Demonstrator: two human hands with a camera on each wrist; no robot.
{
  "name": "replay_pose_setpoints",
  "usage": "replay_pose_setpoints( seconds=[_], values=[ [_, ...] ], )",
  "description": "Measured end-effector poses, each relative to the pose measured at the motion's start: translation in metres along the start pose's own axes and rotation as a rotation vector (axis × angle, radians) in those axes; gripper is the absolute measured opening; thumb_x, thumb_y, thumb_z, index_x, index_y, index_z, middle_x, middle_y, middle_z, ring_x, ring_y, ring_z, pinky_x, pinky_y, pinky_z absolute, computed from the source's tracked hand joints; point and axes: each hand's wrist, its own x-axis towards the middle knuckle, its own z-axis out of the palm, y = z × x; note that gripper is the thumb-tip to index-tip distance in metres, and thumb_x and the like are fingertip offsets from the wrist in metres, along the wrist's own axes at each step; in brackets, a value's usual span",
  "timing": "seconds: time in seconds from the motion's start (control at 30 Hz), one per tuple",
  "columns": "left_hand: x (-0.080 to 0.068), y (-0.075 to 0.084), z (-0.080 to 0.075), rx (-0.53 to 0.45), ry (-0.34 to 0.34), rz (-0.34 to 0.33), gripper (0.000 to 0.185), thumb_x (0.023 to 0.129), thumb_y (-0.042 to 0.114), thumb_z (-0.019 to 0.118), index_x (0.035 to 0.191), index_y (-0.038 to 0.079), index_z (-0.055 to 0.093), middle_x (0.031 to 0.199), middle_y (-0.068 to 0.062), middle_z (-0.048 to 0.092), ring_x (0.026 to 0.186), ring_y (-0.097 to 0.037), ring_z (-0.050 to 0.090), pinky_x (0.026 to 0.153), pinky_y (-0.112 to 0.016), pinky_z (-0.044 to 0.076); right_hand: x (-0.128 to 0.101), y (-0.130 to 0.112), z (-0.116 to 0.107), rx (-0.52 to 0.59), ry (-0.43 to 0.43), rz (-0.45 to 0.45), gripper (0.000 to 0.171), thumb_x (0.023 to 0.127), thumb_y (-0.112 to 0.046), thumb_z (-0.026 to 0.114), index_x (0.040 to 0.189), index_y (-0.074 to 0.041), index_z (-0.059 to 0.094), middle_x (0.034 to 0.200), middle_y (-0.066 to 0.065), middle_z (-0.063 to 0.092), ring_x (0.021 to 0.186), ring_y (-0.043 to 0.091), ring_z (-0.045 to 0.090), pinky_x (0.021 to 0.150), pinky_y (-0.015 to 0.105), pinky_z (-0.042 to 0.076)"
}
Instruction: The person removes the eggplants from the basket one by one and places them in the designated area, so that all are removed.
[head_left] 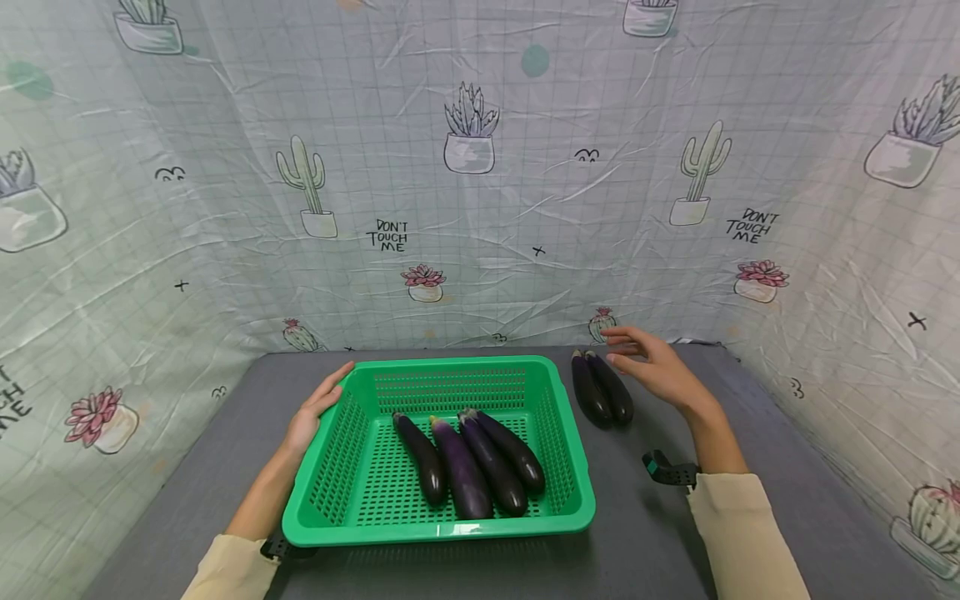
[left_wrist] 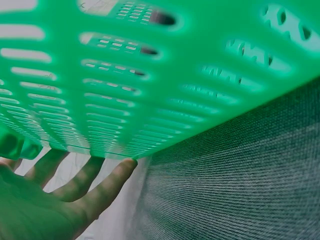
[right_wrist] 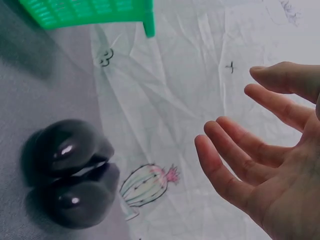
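Note:
A green plastic basket (head_left: 438,532) with slotted walls sits on the grey table, several dark purple eggplants (head_left: 462,471) lying side by side in it. My left hand (head_left: 306,421) rests against the basket's left side; in the left wrist view its fingertips touch the green wall (left_wrist: 115,120). To the basket's right, two more eggplants (head_left: 602,390) lie together on the table. Over their right side hovers my right hand (head_left: 651,367), fingers loosely extended and holding nothing. The right wrist view shows that hand (right_wrist: 265,165) apart from the eggplant pair (right_wrist: 72,172).
The grey table (head_left: 660,550) extends around the basket. Behind and on both sides hangs a pale sheet (head_left: 525,208) printed with cacti and potted plants. Each wrist wears a black strap (head_left: 671,472), and the sleeves (head_left: 742,525) are cream.

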Motion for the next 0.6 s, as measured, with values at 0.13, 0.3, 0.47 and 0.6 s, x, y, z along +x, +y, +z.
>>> replay_pose_setpoints(
  seconds=[0.13, 0.3, 0.47, 0.6],
  values=[
    [0.0, 0.0, 0.0, -0.016, -0.011, 0.01, 0.058, 0.116, 0.018, 0.024, 0.163, -0.009, 0.001, 0.147, 0.022, 0.048, 0.128, 0.003, 0.058, 0.103, -0.016, 0.051, -0.001, -0.011, 0.003, -0.002, 0.003, -0.041, 0.05, 0.109, -0.021, 0.056, 0.154, -0.003, 0.045, 0.152, 0.027, 0.047, 0.136, 0.051, 0.049, 0.103, 0.064, 0.051],
    [0.0, 0.0, -0.001, -0.043, -0.019, 0.016, 0.058, 0.116, 0.018, 0.024, 0.164, -0.007, 0.003, 0.146, 0.021, 0.052, 0.128, 0.001, 0.059, 0.103, -0.017, 0.051, 0.0, -0.023, 0.007, 0.017, -0.013, -0.097, 0.048, 0.108, -0.017, 0.057, 0.153, -0.005, 0.046, 0.153, 0.026, 0.048, 0.135, 0.05, 0.052, 0.102, 0.063, 0.052],
    [0.0, 0.0, 0.0, -0.053, -0.024, 0.019, 0.056, 0.116, 0.017, 0.023, 0.165, -0.003, 0.005, 0.147, 0.02, 0.052, 0.129, 0.0, 0.059, 0.104, -0.017, 0.051, 0.0, -0.034, 0.013, 0.028, -0.037, -0.124, 0.047, 0.108, -0.016, 0.058, 0.153, -0.006, 0.047, 0.154, 0.023, 0.048, 0.135, 0.048, 0.052, 0.104, 0.065, 0.05],
    [0.0, 0.0, 0.0, -0.063, -0.032, 0.017, 0.055, 0.116, 0.017, 0.023, 0.165, -0.001, 0.006, 0.147, 0.019, 0.053, 0.129, -0.001, 0.059, 0.104, -0.018, 0.052, -0.001, -0.044, 0.018, 0.031, -0.038, -0.135, 0.047, 0.107, -0.016, 0.059, 0.152, -0.008, 0.048, 0.154, 0.02, 0.049, 0.135, 0.045, 0.054, 0.106, 0.066, 0.048]
  ],
)
